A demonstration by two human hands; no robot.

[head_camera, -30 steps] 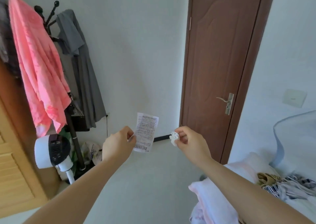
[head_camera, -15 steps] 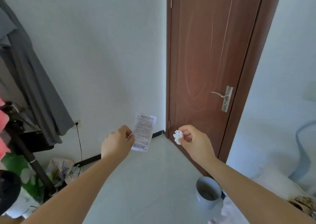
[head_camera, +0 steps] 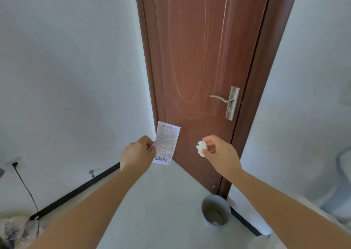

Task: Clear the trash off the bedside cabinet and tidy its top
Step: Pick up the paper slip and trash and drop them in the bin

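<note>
My left hand (head_camera: 137, 153) pinches the left edge of a printed white receipt (head_camera: 166, 142), which stands upright in front of the door. My right hand (head_camera: 218, 152) holds a small crumpled white paper ball (head_camera: 201, 148) between thumb and fingertips. Both hands are raised at chest height, about a hand's width apart. Below and slightly right of my right hand, a grey waste bin (head_camera: 212, 203) stands on the floor by the door frame, with a bit of white trash at its bottom. The bedside cabinet is out of view.
A brown wooden door (head_camera: 199, 58) with a metal lever handle (head_camera: 226, 101) is shut straight ahead. White walls stand on both sides. A black cable (head_camera: 26, 188) runs from a wall socket at the left to a plastic bag (head_camera: 17, 229) on the floor.
The view has swung right and down: the coat rack, pink cloth and fan left the frame, and the grey bin came fully into view. Both hands keep their hold on the papers.
</note>
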